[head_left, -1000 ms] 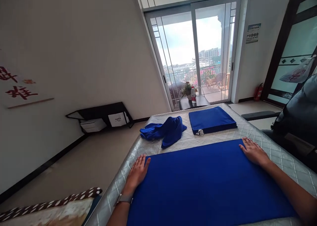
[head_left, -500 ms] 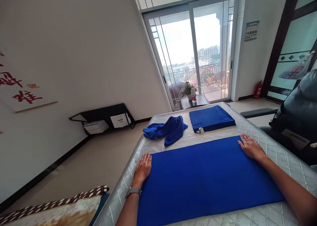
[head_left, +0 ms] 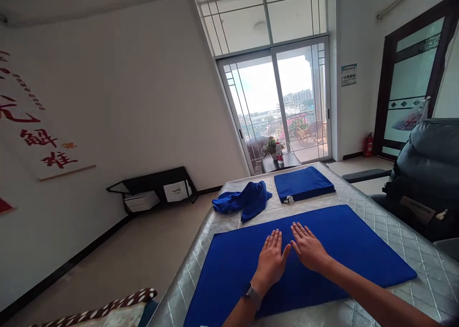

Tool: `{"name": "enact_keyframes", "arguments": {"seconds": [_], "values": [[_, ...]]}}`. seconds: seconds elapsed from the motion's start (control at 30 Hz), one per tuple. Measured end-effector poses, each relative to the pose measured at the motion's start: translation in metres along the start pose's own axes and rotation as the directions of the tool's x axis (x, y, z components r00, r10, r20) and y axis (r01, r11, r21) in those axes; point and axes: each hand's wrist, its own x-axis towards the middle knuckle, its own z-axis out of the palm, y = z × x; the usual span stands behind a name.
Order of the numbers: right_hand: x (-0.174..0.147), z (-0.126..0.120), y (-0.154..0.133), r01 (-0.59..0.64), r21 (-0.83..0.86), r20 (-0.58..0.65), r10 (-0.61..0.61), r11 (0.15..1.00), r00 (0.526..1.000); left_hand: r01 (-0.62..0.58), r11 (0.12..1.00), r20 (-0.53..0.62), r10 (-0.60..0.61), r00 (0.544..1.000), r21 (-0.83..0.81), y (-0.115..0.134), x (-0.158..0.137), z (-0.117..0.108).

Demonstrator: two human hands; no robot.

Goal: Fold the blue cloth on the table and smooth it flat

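A blue cloth lies spread flat on a silvery quilted surface. Near the middle of this cloth, my left hand rests with fingers stretched forward and thumb out, a band on its wrist. Close beside it my right hand lies palm down, fingers extended, the two thumbs almost meeting. Neither hand holds anything. Beyond the cloth, a crumpled blue cloth sits to the left. A neat stack of folded blue cloths with a white tag lies to the right.
A small table with a potted plant and a bottle stands past the far edge. On the right is a dark padded chair. A black shelf with white boxes is by the left wall. Patterned bedding shows at lower left.
Both hands have moved from the cloth's left and right edges inward to its middle, now side by side. The view has tilted up slightly. The other cloths stay where they were.
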Motion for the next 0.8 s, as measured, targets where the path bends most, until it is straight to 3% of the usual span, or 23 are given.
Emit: {"name": "enact_keyframes", "arguments": {"seconds": [0.07, 0.13, 0.5, 0.63, 0.8], "values": [[-0.002, 0.01, -0.018, 0.028, 0.032, 0.056, -0.029, 0.999, 0.998, 0.002, 0.999, 0.058, 0.0, 0.998, -0.045, 0.027, 0.001, 0.002], [-0.005, 0.016, -0.022, 0.035, 0.047, 0.081, -0.039, 0.998, 0.996, 0.029, 0.997, 0.103, -0.021, 0.994, -0.071, 0.037, 0.0, 0.0], [-0.006, 0.007, -0.017, -0.017, 0.068, 0.139, 0.007, 0.998, 0.99, 0.063, 0.994, 0.126, -0.051, 0.991, -0.089, 0.031, -0.004, -0.007], [-0.022, -0.003, 0.017, -0.116, 0.024, 0.158, 0.111, 0.993, 0.981, 0.094, 0.995, 0.166, -0.085, 0.982, -0.046, -0.001, -0.024, -0.016], [-0.08, -0.013, 0.124, -0.252, -0.083, 0.113, 0.26, 0.964, 0.959, 0.236, 0.971, 0.162, -0.239, 0.957, 0.04, -0.092, -0.097, -0.029]]}}
